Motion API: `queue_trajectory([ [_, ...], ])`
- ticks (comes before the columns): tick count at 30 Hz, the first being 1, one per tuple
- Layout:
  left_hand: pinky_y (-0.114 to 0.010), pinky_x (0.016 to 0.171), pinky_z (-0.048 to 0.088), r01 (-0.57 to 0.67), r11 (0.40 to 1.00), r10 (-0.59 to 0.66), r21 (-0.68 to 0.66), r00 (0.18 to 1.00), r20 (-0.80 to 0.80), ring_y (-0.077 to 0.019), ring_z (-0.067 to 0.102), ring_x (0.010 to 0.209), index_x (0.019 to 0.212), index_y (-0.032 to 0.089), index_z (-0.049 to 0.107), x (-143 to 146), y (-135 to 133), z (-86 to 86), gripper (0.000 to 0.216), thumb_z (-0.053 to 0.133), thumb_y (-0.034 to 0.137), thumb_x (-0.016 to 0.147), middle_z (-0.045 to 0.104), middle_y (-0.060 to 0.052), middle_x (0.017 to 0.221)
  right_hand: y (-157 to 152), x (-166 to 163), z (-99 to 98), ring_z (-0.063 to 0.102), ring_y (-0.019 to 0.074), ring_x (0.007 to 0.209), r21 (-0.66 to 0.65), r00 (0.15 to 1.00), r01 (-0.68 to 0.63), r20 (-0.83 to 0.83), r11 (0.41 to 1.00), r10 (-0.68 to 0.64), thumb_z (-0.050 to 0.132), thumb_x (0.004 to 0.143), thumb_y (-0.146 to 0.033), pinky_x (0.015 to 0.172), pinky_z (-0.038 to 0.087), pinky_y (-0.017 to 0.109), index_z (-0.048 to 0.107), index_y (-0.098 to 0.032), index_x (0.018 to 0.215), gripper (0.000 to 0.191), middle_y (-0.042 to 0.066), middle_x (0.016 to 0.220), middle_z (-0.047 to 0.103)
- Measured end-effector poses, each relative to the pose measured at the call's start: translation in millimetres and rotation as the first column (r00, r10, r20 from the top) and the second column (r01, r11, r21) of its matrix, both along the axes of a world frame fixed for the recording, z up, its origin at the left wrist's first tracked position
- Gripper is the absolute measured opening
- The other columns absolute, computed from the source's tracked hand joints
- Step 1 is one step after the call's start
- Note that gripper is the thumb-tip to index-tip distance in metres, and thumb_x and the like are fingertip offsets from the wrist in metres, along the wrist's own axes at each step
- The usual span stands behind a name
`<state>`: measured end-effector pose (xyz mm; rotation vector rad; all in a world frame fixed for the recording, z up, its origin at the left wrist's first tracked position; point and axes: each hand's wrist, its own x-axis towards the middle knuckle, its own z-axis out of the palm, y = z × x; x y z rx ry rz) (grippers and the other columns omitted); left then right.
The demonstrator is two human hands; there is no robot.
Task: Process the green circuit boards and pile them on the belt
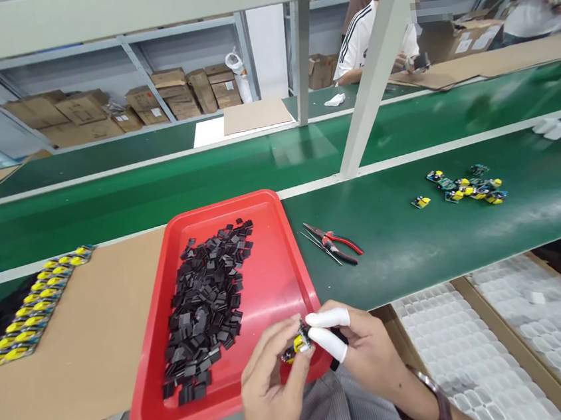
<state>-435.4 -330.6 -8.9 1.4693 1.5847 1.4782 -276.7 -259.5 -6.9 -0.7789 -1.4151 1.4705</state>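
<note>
Over the near right corner of the red tray [261,265], my left hand [271,384] pinches a small circuit board [300,343] with a yellow component. My right hand [359,342] has white covers on its thumb and a finger, and both tips close on the board's right edge. Something dark shows between those tips, too small to make out. Many small black plastic pieces [205,305] lie heaped in the left part of the tray. Needle-nose pliers [334,239] with red and black handles and thin tweezers [320,248] rest right of the tray.
Several boards with yellow parts stand in rows [40,305] on cardboard [92,323] at left; more boards [463,187] lie loose at right. Boxes of white plastic parts [470,350] sit below the table's right edge. A metal post [370,67] rises ahead. People work across the bench.
</note>
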Motion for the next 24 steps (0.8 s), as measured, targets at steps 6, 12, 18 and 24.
queue_trajectory([
  [6, -0.031, 0.097, 0.061, 0.063, 0.992, -0.036, 0.108, 0.971, -0.237, -0.0216, 0.071, 0.109, 0.134, 0.029, 0.068, 0.1, -0.6, 1.9, 0.058, 0.073, 0.000, 0.084, 0.073, -0.006, 0.122, 1.8, 5.1, -4.9, 0.074, 0.0161, 0.076, -0.241, 0.993, -0.023, -0.117, 0.970, -0.005, 0.081, 0.085, -0.022, 0.072, 0.063, 0.028, 0.080, -0.027, 0.096, 0.012, 0.001, 0.087, 0.074],
  [12, -0.036, 0.091, 0.062, 0.068, 0.976, 0.001, 0.206, 0.949, -0.316, -0.0247, 0.070, 0.108, 0.142, 0.028, 0.061, 9.0, 3.5, 1.2, 0.069, 0.069, -0.006, 0.083, 0.072, -0.008, 0.118, 0.2, 4.1, -8.9, 0.073, 0.0157, 0.068, -0.320, 0.976, -0.084, -0.216, 0.944, 0.014, 0.084, 0.083, -0.027, 0.068, 0.064, 0.029, 0.080, -0.025, 0.092, 0.010, 0.000, 0.082, 0.072],
  [18, -0.032, 0.083, 0.062, -0.011, 0.987, 0.059, 0.162, 0.953, -0.297, -0.0217, 0.071, 0.097, 0.135, 0.025, 0.065, 7.2, 7.4, 4.8, 0.057, 0.071, 0.000, 0.084, 0.070, -0.007, 0.110, 3.2, 20.5, -13.4, 0.071, 0.0199, 0.099, -0.188, 0.979, -0.192, -0.108, 0.963, 0.174, 0.069, 0.096, -0.026, 0.095, 0.058, 0.037, 0.076, -0.031, 0.121, 0.026, 0.006, 0.114, 0.073],
  [24, -0.035, 0.086, 0.061, 0.011, 0.982, 0.053, 0.190, 0.942, -0.330, -0.0238, 0.068, 0.103, 0.141, 0.025, 0.060, 4.8, 1.5, 1.8, 0.065, 0.071, -0.002, 0.084, 0.069, -0.009, 0.113, -8.6, 15.7, -7.5, 0.065, 0.0251, 0.107, 0.122, 0.985, -0.157, 0.086, 0.980, 0.147, 0.077, 0.088, -0.017, 0.095, 0.056, 0.042, 0.068, -0.034, 0.131, 0.047, 0.008, 0.119, 0.068],
])
